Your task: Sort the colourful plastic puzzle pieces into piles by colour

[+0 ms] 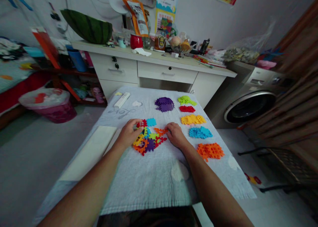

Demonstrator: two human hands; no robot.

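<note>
My left hand (129, 133) pinches the edge of a red plastic interlocking piece (141, 123), which sits against a light blue piece (151, 122). My right hand (174, 133) has its fingertips closed on the corner of an orange triangular piece (160, 131). Between the hands lies a cluster of mixed pieces, among them a purple one (150, 145), a lime green one (153, 136), a red triangle (159, 141) and an orange one (141, 147). Whether the held pieces are locked to the cluster, I cannot tell.
Sorted piles lie on the tablecloth (149, 180): purple (164, 104), lime green (186, 100), red (187, 109), yellow (193, 119), blue (200, 132) and orange (210, 151). A white bar (122, 100) lies at the far left. Behind stand a white desk (119, 66) and a washing machine (248, 94).
</note>
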